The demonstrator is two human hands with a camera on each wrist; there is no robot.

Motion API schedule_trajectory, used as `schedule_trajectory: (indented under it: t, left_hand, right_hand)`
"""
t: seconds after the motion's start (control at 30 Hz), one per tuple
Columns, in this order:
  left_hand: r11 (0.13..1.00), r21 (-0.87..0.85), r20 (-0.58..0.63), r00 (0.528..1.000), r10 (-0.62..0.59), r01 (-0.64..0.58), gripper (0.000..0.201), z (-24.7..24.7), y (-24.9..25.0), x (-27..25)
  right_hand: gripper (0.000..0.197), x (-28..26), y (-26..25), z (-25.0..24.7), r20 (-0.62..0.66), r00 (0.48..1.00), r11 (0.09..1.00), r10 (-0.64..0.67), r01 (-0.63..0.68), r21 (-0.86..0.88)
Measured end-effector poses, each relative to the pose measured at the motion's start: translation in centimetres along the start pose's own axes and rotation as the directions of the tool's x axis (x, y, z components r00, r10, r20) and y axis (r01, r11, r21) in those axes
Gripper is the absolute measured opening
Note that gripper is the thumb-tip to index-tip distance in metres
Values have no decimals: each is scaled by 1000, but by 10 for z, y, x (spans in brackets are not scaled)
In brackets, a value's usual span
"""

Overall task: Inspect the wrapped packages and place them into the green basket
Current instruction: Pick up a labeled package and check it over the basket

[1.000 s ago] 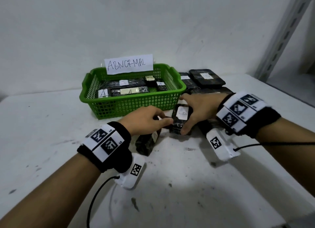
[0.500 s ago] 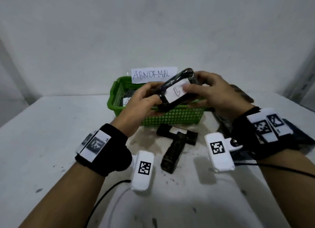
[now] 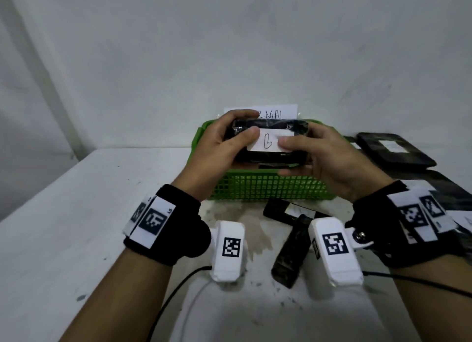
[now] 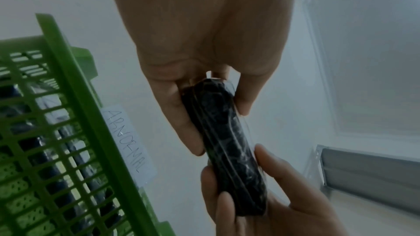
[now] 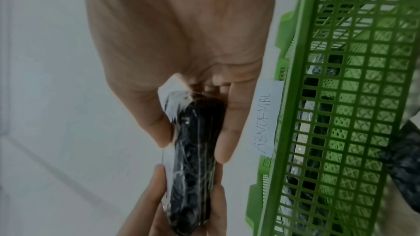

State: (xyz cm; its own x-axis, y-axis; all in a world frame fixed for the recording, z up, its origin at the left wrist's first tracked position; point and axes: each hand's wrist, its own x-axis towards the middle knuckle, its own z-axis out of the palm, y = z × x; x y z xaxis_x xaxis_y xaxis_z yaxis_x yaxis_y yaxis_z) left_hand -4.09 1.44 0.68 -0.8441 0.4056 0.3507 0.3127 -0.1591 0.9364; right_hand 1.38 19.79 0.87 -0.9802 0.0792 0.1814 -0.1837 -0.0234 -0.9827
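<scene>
A black package wrapped in clear film (image 3: 270, 157) carries a white label marked "B" and hangs level above the green basket (image 3: 270, 188). My left hand (image 3: 224, 147) grips its left end, thumb on the label's edge. My right hand (image 3: 316, 152) grips the right end, thumb on the label's other side. In the left wrist view the package (image 4: 229, 146) runs edge-on between both hands, beside the basket (image 4: 68, 114). In the right wrist view the package (image 5: 193, 159) sits pinched the same way, left of the basket (image 5: 341, 114). Several wrapped packages lie inside the basket.
A paper sign reading "ABNORMAL" (image 3: 281, 111) stands at the basket's back rim. Two wrapped packages (image 3: 291, 249) lie on the white table in front of the basket. Flat black packages (image 3: 393, 150) lie to the right. A wall stands close behind.
Both hands picked the "B" package up from the table and raised it over the basket. It has turned from tilted to level, label facing me.
</scene>
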Motion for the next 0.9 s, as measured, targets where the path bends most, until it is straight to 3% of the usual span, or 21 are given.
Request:
schedule_trajectory:
  t: [0.1,0.23,0.5,0.67,0.8,0.9]
  left_hand:
    - [999,-26,69,997,-22,23,34,4,2,-5]
    - [1000,20,78,997,7,-9,41,11,0,-13]
    - [994,102,37,999,26,-29,45,6,-1,-12]
    - [996,-37,59,995,-83,86,26,2,5,-12]
    - [999,-31,11,1000,-7,7,13,1,0,-7]
    - [1000,-15,32,999,21,-20,18,1,-1,-8]
  right_hand:
    - [47,-5,-3,-4,-8,999,999,-34,35,22]
    - [23,-8,-3,-1,-88,992,995,-95,96,11]
    - [25,-9,2,5,-115,985,991,-131,126,-52]
    - [37,-9,0,1,-54,989,990,-136,137,27]
    - [34,-10,0,0,8,999,996,-42,41,73]
    - [36,-10,0,1,-48,997,996,-61,64,67]
